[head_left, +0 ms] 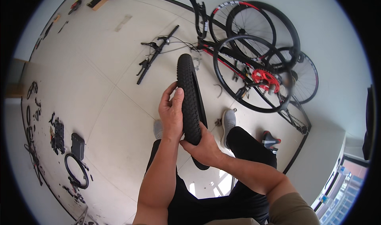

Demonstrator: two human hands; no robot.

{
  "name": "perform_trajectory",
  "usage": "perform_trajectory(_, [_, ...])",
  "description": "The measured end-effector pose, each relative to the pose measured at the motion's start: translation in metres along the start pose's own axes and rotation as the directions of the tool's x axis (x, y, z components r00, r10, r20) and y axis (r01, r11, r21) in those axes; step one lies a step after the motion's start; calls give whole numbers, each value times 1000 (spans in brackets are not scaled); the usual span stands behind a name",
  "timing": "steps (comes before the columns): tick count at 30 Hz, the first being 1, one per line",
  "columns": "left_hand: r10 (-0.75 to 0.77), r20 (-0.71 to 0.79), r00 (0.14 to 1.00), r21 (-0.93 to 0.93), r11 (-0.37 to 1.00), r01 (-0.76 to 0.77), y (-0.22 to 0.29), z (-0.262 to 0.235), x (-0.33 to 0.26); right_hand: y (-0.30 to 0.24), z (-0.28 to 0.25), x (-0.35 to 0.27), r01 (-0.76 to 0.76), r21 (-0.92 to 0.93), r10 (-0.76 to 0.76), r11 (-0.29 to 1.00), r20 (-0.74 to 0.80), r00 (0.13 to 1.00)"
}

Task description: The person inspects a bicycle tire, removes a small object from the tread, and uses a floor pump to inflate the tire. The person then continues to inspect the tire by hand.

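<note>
A black knobbly bicycle tyre [188, 102] is held upright before me, its tread turned towards me and its far side mostly hidden. My left hand [171, 110] is closed on its left side about halfway down, thumb pressed along the tread. Lower down, my right hand [205, 146] wraps the tyre from the right, thumb across the tread. The tyre's lower end shows beneath my right hand, above the floor between my legs.
A disassembled bicycle frame [234, 62] with several wheels leans by the wall on the right. Handlebars [158, 54] with cables lie beyond the tyre. A power drill [270, 139] stands right of my shoe. Left lie a black case [77, 146], a small wheel [76, 170] and tools.
</note>
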State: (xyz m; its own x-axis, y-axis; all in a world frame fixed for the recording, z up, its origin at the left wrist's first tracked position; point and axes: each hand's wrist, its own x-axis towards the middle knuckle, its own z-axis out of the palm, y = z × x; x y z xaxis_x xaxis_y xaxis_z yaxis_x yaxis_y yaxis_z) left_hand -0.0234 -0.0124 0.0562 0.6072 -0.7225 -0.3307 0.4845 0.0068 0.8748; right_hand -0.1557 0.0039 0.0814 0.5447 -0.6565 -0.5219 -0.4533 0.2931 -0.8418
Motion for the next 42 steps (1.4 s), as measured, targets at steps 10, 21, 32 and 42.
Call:
perform_trajectory(10, [103,-111,988,-157,980,-120,35,-63,-51,-106,-81,-30,366,0,-356,930,-236,904])
perform_trajectory(21, [212,-350,912,-152,948,-279,136,-173,-174,-176,-155,-194,513,-160,-520,843,-486,703])
perform_trajectory(32, [96,-450,888,-192,961,-201,97,-200,-336,-1,-173,-284,414,-135,-392,900,-663,638])
perform_trajectory(42, [26,-412,911,-422,880,-216,115,-193,-360,77,-180,-262,291,-148,-318,945,-616,720])
